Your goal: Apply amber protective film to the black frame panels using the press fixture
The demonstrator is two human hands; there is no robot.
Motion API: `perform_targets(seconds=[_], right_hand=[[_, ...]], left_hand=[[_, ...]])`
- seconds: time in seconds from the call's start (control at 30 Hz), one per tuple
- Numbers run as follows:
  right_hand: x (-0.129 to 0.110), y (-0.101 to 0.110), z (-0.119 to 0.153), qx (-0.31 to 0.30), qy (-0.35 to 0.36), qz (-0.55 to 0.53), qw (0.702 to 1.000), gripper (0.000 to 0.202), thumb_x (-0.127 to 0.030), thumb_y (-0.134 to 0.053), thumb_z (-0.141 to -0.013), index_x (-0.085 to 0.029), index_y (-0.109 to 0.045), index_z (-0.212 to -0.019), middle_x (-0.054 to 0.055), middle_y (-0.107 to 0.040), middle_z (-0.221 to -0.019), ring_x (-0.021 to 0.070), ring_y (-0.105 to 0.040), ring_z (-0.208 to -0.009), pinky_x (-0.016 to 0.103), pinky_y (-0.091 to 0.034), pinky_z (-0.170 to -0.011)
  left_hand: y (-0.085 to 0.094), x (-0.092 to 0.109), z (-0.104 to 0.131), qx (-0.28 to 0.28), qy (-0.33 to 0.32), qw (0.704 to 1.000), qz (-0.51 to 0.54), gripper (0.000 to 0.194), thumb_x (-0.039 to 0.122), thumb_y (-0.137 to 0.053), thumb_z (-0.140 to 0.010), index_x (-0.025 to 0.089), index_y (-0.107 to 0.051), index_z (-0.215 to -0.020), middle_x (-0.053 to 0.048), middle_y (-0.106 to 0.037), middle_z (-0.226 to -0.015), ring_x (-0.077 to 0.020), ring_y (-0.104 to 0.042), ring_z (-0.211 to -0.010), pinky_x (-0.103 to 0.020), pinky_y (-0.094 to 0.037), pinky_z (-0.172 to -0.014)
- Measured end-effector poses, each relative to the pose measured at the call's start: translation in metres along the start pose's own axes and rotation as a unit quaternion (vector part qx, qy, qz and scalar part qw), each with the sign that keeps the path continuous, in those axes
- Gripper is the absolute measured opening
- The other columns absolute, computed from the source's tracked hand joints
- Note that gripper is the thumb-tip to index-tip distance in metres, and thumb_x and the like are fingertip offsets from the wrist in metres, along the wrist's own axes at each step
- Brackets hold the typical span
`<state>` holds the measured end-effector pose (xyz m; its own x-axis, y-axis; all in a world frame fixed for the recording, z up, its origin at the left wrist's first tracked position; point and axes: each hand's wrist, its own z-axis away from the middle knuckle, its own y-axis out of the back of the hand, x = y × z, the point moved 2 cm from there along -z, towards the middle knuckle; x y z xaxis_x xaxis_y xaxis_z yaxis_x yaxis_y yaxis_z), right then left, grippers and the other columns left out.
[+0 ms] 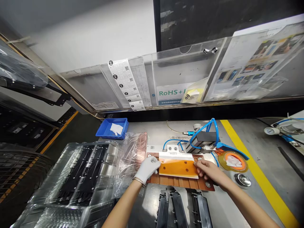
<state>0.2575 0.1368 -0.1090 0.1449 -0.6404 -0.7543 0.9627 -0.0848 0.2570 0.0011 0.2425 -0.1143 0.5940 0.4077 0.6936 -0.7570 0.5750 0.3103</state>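
Note:
An orange film on a white backing (178, 167) lies stretched between my two hands, over a brown fixture plate (175, 181). My left hand (147, 169), in a white glove, pinches its left edge. My bare right hand (207, 170) pinches the right edge between thumb and finger. Behind the film stands a black block with blue air hoses (203, 141). Toward me from the fixture, several long black parts (179, 209) rest on the metal table.
On the left, a clear plastic tray (53, 190) carries black parts, with plastic wrap (129, 161) beside it. A blue bin (102, 129) stands behind. To the right are a tape roll (220, 161), a round metal piece (242, 180) and a yellow floor-like stripe (258, 177).

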Motion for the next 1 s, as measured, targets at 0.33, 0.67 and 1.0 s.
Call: perform_targets(seconds=[0.33, 0.67, 1.0], right_hand=[[0.009, 0.017, -0.002, 0.051, -0.022, 0.142, 0.988, 0.046, -0.063, -0.063, -0.071, -0.026, -0.041, -0.056, 0.001, -0.062, -0.05, 0.0164, -0.053, -0.044, 0.028, -0.04, -0.046], [0.006, 0.029, 0.022, 0.085, 0.039, 0.178, 0.98, 0.051, -0.073, -0.035, -0.077, -0.027, -0.058, -0.073, 0.005, -0.072, -0.077, 0.0269, -0.067, -0.076, 0.036, -0.05, -0.073], [0.039, 0.034, 0.105, 0.095, 0.075, 0.128, 0.984, 0.06, -0.077, -0.04, -0.074, -0.026, -0.066, -0.088, 0.008, -0.074, -0.098, 0.0319, -0.065, -0.1, 0.042, -0.049, -0.094]], left_hand=[[0.007, -0.011, -0.001, 0.077, -0.029, 0.996, -0.015, 0.036, 0.039, -0.068, -0.074, 0.023, -0.038, -0.063, 0.011, -0.042, -0.046, -0.0071, -0.036, -0.039, -0.02, -0.027, -0.041], [-0.012, -0.072, 0.121, 0.087, -0.006, 0.989, -0.117, 0.054, 0.043, -0.066, -0.073, 0.026, -0.057, -0.123, -0.005, -0.068, -0.099, -0.0236, -0.064, -0.088, -0.036, -0.046, -0.085], [-0.014, -0.135, 0.172, -0.018, 0.077, 0.996, 0.031, 0.053, 0.048, -0.073, -0.063, 0.021, -0.063, -0.108, -0.013, -0.074, -0.102, -0.0327, -0.066, -0.102, -0.046, -0.046, -0.097]])
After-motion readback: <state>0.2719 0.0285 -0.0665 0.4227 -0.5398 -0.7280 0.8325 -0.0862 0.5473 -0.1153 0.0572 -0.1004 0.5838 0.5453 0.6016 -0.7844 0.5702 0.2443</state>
